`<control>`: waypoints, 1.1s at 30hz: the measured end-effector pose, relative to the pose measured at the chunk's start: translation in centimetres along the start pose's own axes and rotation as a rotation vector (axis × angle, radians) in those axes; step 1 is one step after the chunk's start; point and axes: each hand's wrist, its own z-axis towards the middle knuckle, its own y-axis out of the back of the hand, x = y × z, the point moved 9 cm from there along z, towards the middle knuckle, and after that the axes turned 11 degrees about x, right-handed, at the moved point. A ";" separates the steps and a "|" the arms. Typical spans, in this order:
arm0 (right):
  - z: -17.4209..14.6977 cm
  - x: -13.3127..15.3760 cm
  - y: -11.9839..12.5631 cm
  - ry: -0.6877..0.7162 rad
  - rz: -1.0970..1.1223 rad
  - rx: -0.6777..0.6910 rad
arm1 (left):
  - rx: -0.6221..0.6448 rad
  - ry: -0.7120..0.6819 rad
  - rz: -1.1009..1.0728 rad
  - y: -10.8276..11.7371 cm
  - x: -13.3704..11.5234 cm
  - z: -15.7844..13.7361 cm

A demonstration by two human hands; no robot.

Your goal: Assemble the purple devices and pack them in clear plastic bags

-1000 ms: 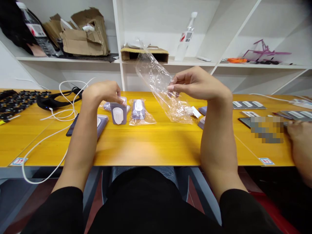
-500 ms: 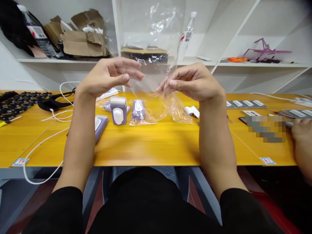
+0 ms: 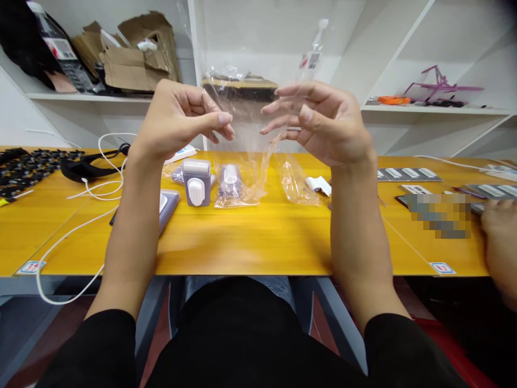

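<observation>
A clear plastic bag (image 3: 242, 121) hangs in the air between my hands, above the yellow table. My left hand (image 3: 188, 116) pinches its left side between thumb and fingers. On the right, my right hand (image 3: 323, 118) has its fingers spread, with the film close behind or against them; contact is hard to make out. Below the bag stands a grey-purple box-shaped device (image 3: 196, 183) with a white ribbed piece on its front. Beside it a similar device (image 3: 230, 182) lies in clear film. Another clear bag (image 3: 297, 180) rests crumpled to the right.
White cables (image 3: 76, 226) loop over the table's left side near black goggles (image 3: 91, 164). A white-topped device (image 3: 167, 210) lies behind my left forearm. Shelves hold a cardboard box (image 3: 133, 64) and bottles (image 3: 313, 56). Another person's hand (image 3: 501, 231) is at the far right, near panels (image 3: 410, 174).
My left hand has closed on the bag's edge. My right hand has opened from its pinch and spread its fingers. The bag's upper part has dropped lower.
</observation>
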 end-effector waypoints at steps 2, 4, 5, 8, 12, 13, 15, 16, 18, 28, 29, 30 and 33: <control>0.1 0.4 -0.1 0.077 0.021 -0.007 | -0.034 -0.108 -0.069 -0.4 -0.8 0.1; 0.1 1.0 -0.2 0.153 0.019 -0.033 | -0.034 -0.164 -0.108 -0.9 -1.4 0.1; 0.1 1.3 -0.2 0.183 0.016 -0.055 | -0.022 -0.169 -0.111 -1.2 -1.5 0.1; -0.2 2.5 0.1 0.275 0.016 -0.165 | 0.012 -0.159 -0.080 -1.7 -1.8 0.1; -0.7 3.6 -0.1 0.301 -0.062 -0.222 | 0.094 -0.159 -0.036 -2.3 -1.7 0.2; -0.7 3.7 -0.2 0.296 -0.101 -0.216 | 0.115 -0.160 -0.026 -2.5 -1.5 0.2; -0.9 3.8 -0.4 0.284 -0.181 -0.197 | 0.151 -0.169 -0.007 -2.7 -1.2 0.3; -1.0 3.8 -0.5 0.271 -0.217 -0.182 | 0.173 -0.177 0.003 -2.8 -1.0 0.4; -1.1 3.7 -0.6 0.242 -0.270 -0.166 | 0.217 -0.197 0.017 -3.2 -0.7 0.6; -1.0 2.9 -3.2 0.001 -0.527 0.139 | 0.313 -0.215 0.031 -4.3 -1.3 0.6; -1.0 2.7 -3.5 -0.008 -0.542 0.169 | 0.313 -0.216 0.040 -4.3 -1.4 0.5; -1.0 2.5 -3.7 -0.019 -0.551 0.199 | 0.313 -0.216 0.048 -4.3 -1.5 0.5; -0.9 1.9 -4.1 -0.074 -0.558 0.268 | 0.296 -0.209 0.064 -4.2 -1.6 0.4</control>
